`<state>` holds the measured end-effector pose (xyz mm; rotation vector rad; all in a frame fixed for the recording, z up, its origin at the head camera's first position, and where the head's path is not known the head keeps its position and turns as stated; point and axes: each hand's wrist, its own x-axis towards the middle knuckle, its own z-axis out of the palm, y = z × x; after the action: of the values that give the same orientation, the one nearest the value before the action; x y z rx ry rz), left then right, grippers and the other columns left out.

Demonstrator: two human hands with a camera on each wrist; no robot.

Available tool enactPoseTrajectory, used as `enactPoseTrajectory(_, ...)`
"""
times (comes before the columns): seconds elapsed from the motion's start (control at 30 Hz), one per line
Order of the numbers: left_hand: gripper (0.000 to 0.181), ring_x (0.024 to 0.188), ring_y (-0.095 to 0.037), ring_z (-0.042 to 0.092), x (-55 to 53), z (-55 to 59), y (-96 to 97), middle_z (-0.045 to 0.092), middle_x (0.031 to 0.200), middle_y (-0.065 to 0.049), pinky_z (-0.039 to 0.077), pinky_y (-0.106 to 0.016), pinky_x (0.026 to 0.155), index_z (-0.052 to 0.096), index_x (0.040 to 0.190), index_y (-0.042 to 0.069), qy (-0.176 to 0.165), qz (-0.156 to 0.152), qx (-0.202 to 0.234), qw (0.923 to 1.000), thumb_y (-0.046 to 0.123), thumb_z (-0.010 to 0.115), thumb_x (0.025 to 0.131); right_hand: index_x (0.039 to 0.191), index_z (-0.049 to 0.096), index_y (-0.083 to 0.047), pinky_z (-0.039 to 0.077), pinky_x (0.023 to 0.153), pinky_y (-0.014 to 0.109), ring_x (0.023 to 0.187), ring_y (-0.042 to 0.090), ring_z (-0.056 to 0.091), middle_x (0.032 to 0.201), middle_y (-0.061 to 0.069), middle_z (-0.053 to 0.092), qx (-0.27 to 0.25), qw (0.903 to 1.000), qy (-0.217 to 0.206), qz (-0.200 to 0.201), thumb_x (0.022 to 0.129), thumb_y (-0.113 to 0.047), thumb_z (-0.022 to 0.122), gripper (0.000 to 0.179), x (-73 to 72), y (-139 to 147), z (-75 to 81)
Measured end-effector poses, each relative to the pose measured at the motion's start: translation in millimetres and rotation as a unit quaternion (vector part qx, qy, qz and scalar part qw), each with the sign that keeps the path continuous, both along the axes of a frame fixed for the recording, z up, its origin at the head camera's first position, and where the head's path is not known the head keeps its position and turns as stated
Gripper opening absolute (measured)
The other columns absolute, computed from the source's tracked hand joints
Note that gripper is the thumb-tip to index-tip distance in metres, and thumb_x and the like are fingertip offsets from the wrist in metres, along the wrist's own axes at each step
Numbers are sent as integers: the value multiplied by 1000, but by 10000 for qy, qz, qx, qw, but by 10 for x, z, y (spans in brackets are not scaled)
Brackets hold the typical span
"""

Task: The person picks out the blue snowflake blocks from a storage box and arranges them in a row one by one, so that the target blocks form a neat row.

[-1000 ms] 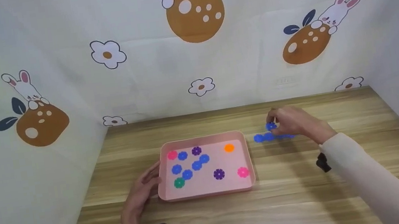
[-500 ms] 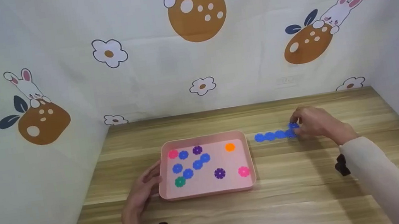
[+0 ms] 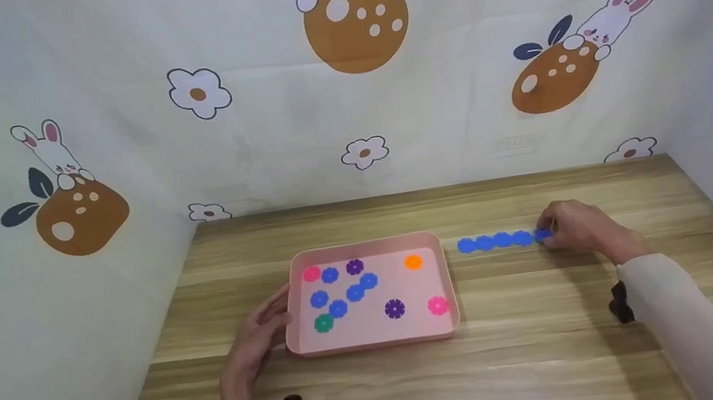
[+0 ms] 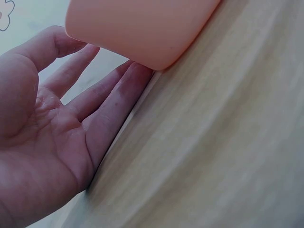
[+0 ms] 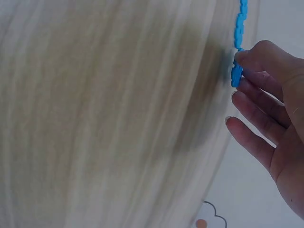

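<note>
My right hand [image 3: 580, 226] pinches a blue flower-shaped disc [image 5: 236, 71] between thumb and fingers, low over the table at the right end of a row of blue discs [image 3: 502, 239]. The row runs left to right beside a pink tray [image 3: 377, 346]. At the tray's left side is my left hand [image 3: 254, 340], its fingers extended along the outer wall. In the left wrist view those fingers [image 4: 111, 104] reach to the tray's corner, with the palm facing up. Inside the tray lie several blue discs [image 3: 355, 292], a green disc [image 3: 323, 323] and an orange disc [image 3: 413, 262].
Two purple discs [image 3: 395, 308] and two pink discs [image 3: 438, 306] also lie in the tray. The wooden table [image 3: 493, 376] ends at a cloth backdrop [image 3: 277, 134] printed with rabbits and flowers, which also rises at the left and right.
My right hand has carried the blue disc rightward and lowered it to the right end of the row, uncovering the discs there. My left hand stays by the tray.
</note>
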<state>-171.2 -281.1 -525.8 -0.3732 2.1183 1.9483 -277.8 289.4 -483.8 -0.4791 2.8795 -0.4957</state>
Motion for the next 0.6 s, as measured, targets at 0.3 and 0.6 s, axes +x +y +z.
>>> enactPoseTrajectory(0.3, 53, 122, -22, 64, -12, -30, 1, 53, 150, -4, 54, -38, 102, 53, 144, 34, 42, 15, -33, 10000, 22, 68, 94, 109, 73, 1, 55, 84, 53, 92, 29, 66, 103, 17, 71, -58, 10000, -69, 0, 83, -14, 75, 30, -9, -16, -45)
enactPoseTrajectory(0.6, 52, 120, -21, 66, 3, -24, -16, 56, 148, -5, 57, -33, 96, 54, 145, 27, 291, -64, 308, 9991, 16, 65, 96, 105, 74, 1, 55, 81, 51, 91, 30, 66, 100, 15, 72, -143, 9991, 281, 276, 81, -14, 76, 29, -4, -48, -16)
